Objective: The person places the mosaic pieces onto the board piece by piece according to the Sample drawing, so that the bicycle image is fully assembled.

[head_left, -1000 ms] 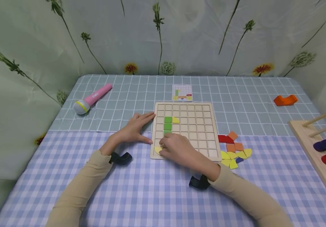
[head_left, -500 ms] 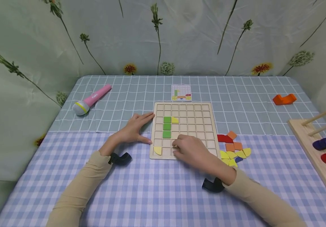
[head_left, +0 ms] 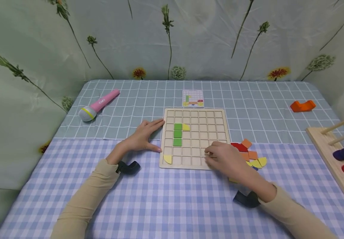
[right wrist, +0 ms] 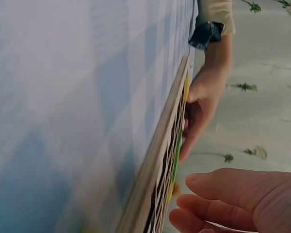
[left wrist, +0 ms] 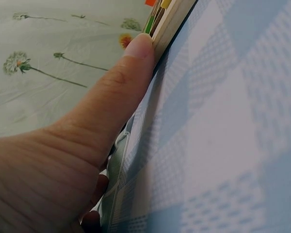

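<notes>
A wooden grid board (head_left: 207, 127) lies in the middle of the table. It holds a column of three green squares (head_left: 177, 134), a yellow quarter-round tile (head_left: 185, 127) beside the top one and another yellow tile (head_left: 168, 159) in the lower left corner. My left hand (head_left: 140, 137) rests at the board's left edge, thumb and fingers spread. In the left wrist view the thumb (left wrist: 139, 48) touches the rim. My right hand (head_left: 227, 161) is over the board's lower right corner, fingers loosely bent and nothing showing between them in the right wrist view. It partly covers the loose tiles.
Red (head_left: 239, 147), orange (head_left: 253, 155) and yellow tiles (head_left: 262, 162) lie right of the board. A pattern card (head_left: 193, 98) sits behind it. A toy microphone (head_left: 100, 104) is at back left, an orange piece (head_left: 302, 106) at back right, a wooden peg rack (head_left: 318, 139) at the right edge.
My right hand has moved right from the board's lower left corner to its lower right corner, uncovering the lower green square and the yellow corner tile. The left hand has stayed in place.
</notes>
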Action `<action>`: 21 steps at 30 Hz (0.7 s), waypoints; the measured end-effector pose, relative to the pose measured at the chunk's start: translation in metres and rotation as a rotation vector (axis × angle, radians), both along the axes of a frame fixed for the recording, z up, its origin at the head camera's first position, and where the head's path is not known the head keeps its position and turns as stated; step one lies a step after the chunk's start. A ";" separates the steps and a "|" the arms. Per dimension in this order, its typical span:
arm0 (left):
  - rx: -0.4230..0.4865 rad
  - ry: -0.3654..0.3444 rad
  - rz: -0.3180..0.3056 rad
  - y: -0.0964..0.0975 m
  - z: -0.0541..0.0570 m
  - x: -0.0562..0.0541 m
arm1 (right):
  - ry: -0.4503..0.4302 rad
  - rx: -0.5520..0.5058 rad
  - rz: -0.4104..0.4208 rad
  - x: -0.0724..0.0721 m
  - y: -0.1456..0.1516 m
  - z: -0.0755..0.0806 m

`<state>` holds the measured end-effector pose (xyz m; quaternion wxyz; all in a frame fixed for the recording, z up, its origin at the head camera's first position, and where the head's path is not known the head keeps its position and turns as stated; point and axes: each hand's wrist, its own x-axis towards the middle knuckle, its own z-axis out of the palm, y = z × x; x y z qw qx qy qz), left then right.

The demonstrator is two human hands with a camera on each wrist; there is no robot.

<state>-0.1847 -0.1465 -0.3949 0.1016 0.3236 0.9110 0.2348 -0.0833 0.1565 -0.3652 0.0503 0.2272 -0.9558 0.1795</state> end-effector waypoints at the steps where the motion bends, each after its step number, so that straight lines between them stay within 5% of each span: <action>1: -0.002 -0.002 0.002 0.000 0.000 0.000 | -0.003 0.002 -0.010 0.000 0.004 0.001; 13: 0.011 0.000 0.007 -0.001 0.000 0.001 | 0.058 0.006 -0.085 0.007 0.046 0.005; 21: 0.013 0.012 -0.007 -0.001 -0.001 0.002 | -0.027 0.039 -0.203 0.012 0.069 0.008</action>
